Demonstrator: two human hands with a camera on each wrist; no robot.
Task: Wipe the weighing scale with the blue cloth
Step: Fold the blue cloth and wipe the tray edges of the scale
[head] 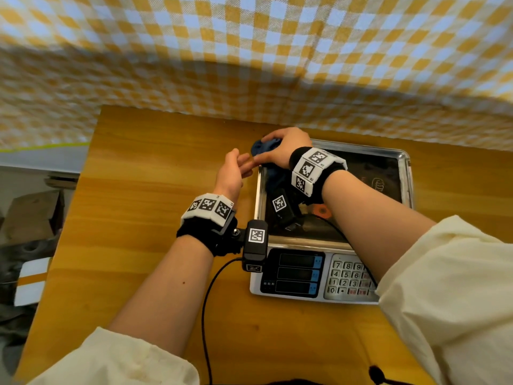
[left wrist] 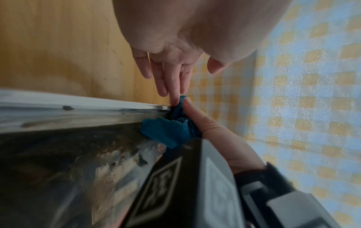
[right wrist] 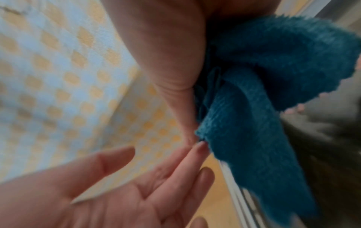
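The weighing scale [head: 299,273] stands on the right half of the table, with a steel pan [head: 405,173] above its display and keypad. At the pan's far left corner my right hand [head: 277,151] grips the bunched blue cloth [head: 262,147], part of which lies over the rim [left wrist: 78,106]. In the right wrist view the cloth [right wrist: 263,77] fills my palm under the thumb. My left hand [head: 244,162] is just left of that corner with straight fingers. In the left wrist view its fingertips [left wrist: 174,98] touch the cloth [left wrist: 166,131] beside my right thumb.
The wooden table [head: 138,190] spreads bare to the left of the scale. A yellow-and-blue checked fabric [head: 249,51] hangs behind the far edge. A black cable [head: 205,301] runs from my left wrist toward me. Cardboard boxes [head: 30,215] sit on the floor at left.
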